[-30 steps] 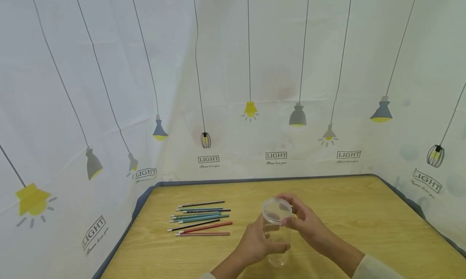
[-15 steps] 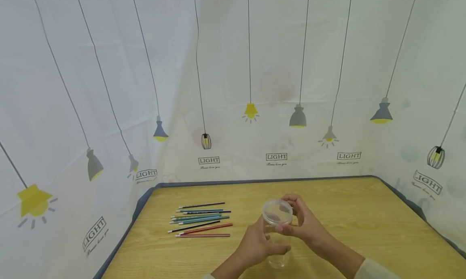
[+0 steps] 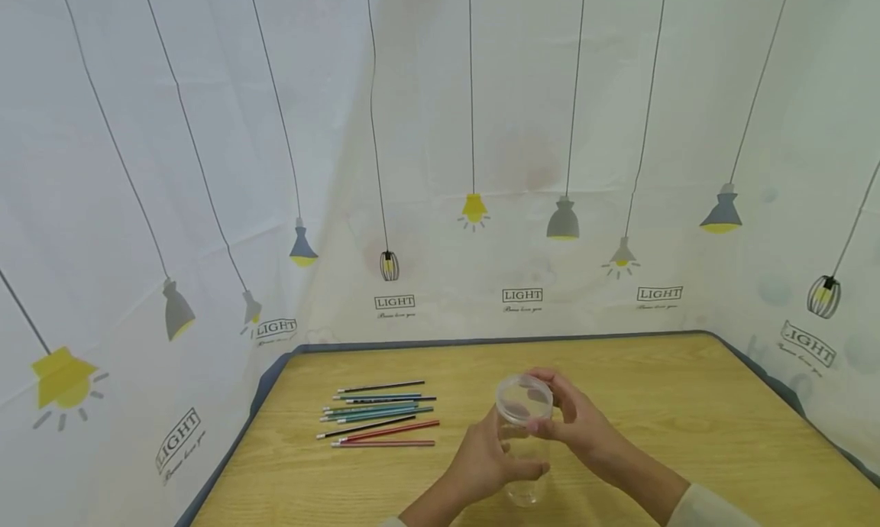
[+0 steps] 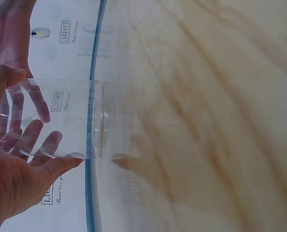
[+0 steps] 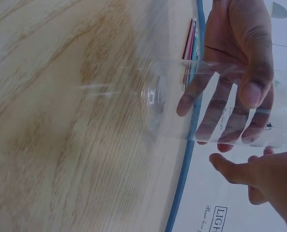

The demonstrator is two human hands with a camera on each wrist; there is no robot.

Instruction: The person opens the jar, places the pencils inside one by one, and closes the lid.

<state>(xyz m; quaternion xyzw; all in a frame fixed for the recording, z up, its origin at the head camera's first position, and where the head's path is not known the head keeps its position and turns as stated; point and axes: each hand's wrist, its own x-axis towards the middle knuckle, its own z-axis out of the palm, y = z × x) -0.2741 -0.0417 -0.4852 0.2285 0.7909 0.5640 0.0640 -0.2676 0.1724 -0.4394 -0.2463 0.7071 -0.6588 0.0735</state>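
Observation:
A clear plastic jar (image 3: 524, 495) stands upright near the front of the table, its base on the wood. Its round translucent lid (image 3: 520, 391) sits on top. My left hand (image 3: 479, 458) grips the jar's body from the left side; in the right wrist view the left hand's fingers (image 5: 219, 108) show through the clear wall. From the right, my right hand (image 3: 580, 418) holds the lid's edge, thumb in front and fingers round the far side. Through the wall in the left wrist view, nothing shows inside the jar (image 4: 68, 123) but the hands and backdrop behind it.
Several pencils (image 3: 378, 412), black, teal and red, lie in a loose row on the wooden table (image 3: 660, 389) to the left of the jar. White cloth (image 3: 440, 282) printed with hanging lamps encloses the table's back and sides.
My right thumb and fingers shifted round the lid's edge half a second ago, then came back to about where they were. The left hand and the jar have stayed in place.

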